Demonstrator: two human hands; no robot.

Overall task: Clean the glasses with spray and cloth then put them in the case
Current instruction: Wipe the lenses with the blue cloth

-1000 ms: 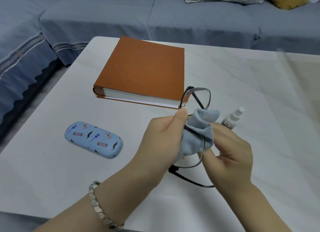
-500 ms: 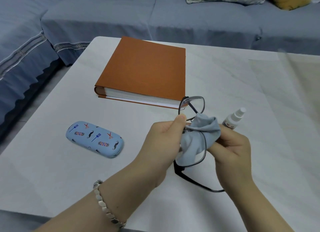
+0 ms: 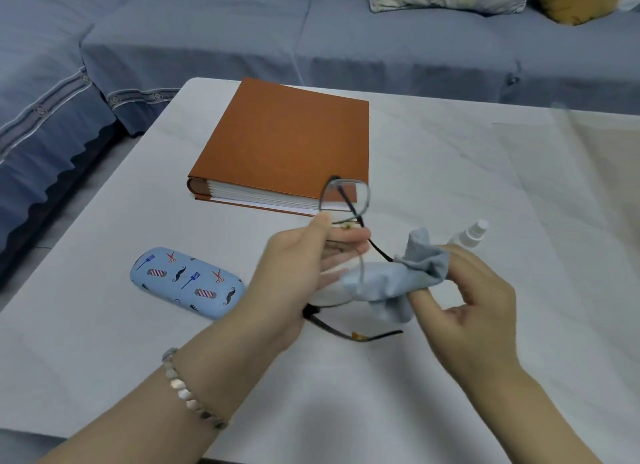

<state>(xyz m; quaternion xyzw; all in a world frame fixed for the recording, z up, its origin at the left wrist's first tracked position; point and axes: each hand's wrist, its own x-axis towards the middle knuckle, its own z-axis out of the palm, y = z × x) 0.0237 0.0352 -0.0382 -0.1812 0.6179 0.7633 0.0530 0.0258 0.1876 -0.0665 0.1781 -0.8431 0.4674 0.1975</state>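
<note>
My left hand (image 3: pixel 294 273) grips the dark-framed glasses (image 3: pixel 344 199) by the bridge, one lens upright above my thumb, the other low behind my fingers. Their temples stick out below and to the right. My right hand (image 3: pixel 474 290) pinches a grey-blue cloth (image 3: pixel 405 276), which drapes across the lower lens. A small white spray bottle (image 3: pixel 471 235) stands on the table just behind my right hand, partly hidden. The light-blue glasses case (image 3: pixel 187 282), printed with barber motifs, lies shut on the table to the left of my left hand.
A thick orange-covered book (image 3: pixel 287 141) lies on the white table (image 3: pixel 104 342) beyond my hands. A blue-grey sofa (image 3: pixel 207 38) with cushions wraps around the table's far and left sides. A bracelet circles my left wrist.
My right hand has pulled the cloth to the right, off the upper lens, so it now stretches over the lower lens. The glasses have tilted slightly in my left hand.
</note>
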